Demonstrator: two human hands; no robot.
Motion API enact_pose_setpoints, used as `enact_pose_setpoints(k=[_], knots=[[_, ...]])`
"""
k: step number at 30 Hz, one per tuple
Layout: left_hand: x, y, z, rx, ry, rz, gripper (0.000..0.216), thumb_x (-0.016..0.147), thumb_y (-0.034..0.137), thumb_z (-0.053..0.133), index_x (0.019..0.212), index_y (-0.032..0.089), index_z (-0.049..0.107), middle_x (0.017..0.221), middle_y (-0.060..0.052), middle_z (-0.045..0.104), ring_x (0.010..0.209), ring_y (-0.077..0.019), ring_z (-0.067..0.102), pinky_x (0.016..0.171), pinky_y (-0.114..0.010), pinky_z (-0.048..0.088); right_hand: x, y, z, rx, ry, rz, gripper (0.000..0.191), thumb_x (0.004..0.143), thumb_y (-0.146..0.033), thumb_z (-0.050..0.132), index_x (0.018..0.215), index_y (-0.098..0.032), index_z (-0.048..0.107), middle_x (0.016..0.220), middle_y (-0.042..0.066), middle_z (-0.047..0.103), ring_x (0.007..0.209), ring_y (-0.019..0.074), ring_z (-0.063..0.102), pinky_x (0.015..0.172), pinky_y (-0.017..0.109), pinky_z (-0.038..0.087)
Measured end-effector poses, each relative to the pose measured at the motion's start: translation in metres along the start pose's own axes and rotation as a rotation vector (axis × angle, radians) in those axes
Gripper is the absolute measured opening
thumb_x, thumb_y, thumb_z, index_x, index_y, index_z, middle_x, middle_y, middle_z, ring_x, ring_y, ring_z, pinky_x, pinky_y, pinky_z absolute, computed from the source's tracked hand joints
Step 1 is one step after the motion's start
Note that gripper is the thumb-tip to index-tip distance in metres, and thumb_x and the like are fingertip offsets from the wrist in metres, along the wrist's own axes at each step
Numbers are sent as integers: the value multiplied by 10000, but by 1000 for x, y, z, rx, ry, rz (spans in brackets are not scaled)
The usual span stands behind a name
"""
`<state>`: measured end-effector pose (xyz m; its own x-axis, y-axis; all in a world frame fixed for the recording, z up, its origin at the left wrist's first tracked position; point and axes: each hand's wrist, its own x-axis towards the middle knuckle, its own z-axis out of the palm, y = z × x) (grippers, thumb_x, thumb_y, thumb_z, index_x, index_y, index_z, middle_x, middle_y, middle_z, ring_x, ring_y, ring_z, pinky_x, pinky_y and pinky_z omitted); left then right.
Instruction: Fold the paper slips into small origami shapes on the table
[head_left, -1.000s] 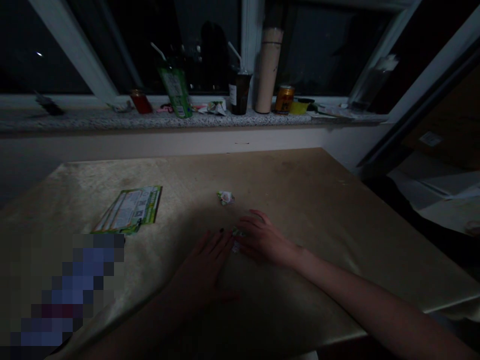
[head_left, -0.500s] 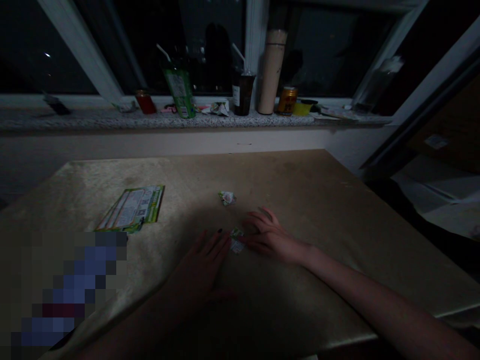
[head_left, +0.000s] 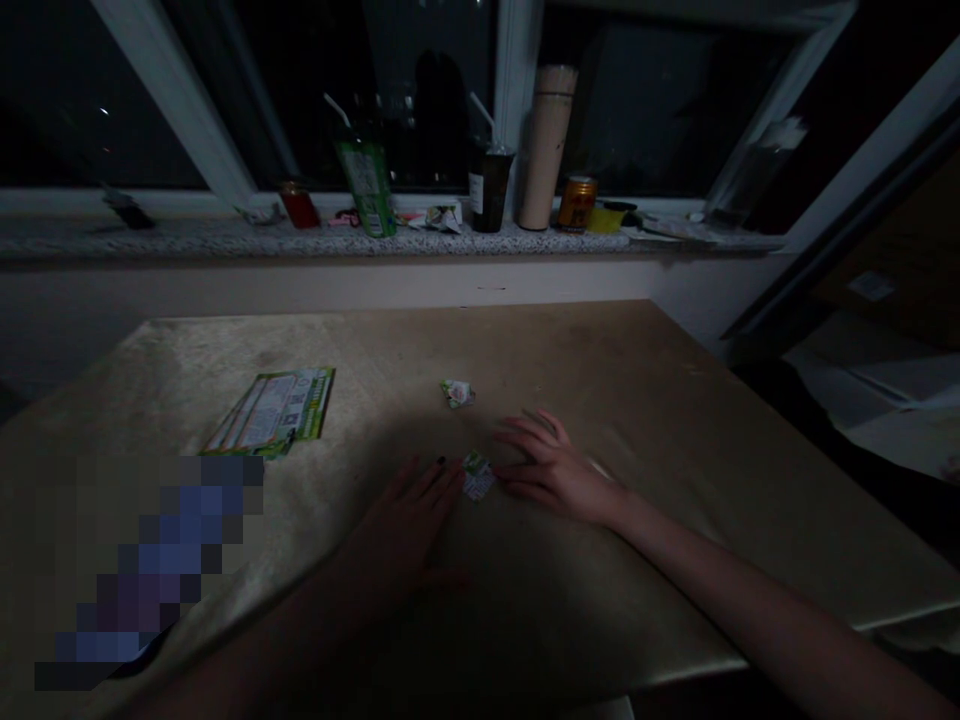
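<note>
A small piece of folded printed paper (head_left: 477, 476), green and white, lies on the table between my hands. My left hand (head_left: 409, 515) rests flat with its fingers stretched out, the fingertips at the paper's left edge. On the other side, my right hand (head_left: 559, 475) has its fingers spread and holds nothing; its index fingertip is close to the paper's right edge, and I cannot tell whether it touches. Farther back lies a second folded paper piece (head_left: 457, 393) with similar print.
Several green-and-white printed sheets (head_left: 274, 410) lie on the table (head_left: 600, 360) at the left, near a blurred-out object (head_left: 172, 560). Along the windowsill stand a green cup (head_left: 367, 190), a dark cup (head_left: 489, 190), a tall pink flask (head_left: 545, 150) and an orange can (head_left: 577, 203).
My right hand has drawn slightly right, off the near paper piece, so more of that piece shows. My left hand stays in place. The whole view has shifted a little.
</note>
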<state>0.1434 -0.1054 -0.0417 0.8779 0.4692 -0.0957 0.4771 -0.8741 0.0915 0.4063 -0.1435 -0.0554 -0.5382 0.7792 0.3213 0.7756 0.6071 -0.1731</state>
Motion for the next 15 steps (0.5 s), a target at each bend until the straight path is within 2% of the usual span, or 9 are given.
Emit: enact_pose_setpoints(k=[8,15], knots=[[0,1,1,-3,-16,3,915,796,739,424,1447,106,304,1484,-185,306,1354,-334,307,1114,-520,138,0,-1,-1,14,30,4,217,915,-318,532,1051,-281,696,1179,55,609,1280,229,408,1111,547,177],[-3,2,3,34,-26,-35,916,797,714,463,1426,62,336,1484,-201,280,1355,-341,301,1102,-507,209,4,-3,2,38,57,-10,235,936,-294,484,960,-254,715,1099,45,641,1243,209,450,1122,511,200]])
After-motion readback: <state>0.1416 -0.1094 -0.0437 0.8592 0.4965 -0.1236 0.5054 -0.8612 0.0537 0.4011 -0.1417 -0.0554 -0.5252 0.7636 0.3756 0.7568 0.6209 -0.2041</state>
